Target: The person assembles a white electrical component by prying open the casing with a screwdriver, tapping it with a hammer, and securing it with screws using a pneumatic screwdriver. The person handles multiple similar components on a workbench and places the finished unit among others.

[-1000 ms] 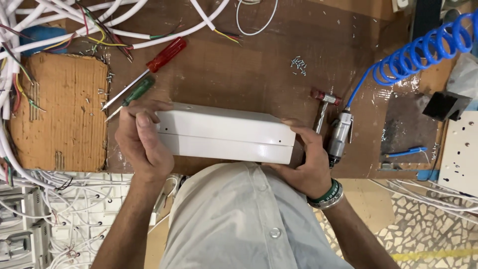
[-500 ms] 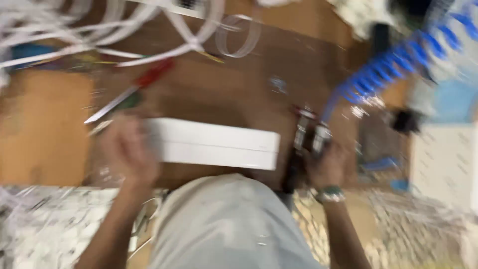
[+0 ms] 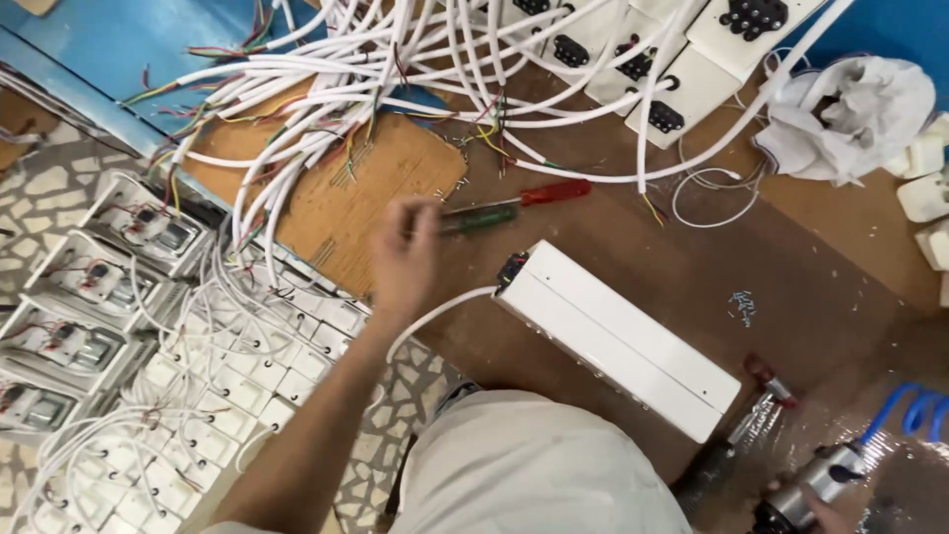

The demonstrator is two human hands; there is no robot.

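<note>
Bare forearm, no sleeve; a light grey-beige shirt covers the torso.

L hand on green screwdriver — R hand grips air tool.

Long box: plain white. Screwdrivers: one red handle, one green handle. Counter: dark brown; inset board light tan. Cables: white sheaths; red, yellow, green cores. Coiled hose: bright blue. Rag: off-white. Floor: white-grey mosaic. Back surface: blue.
</note>
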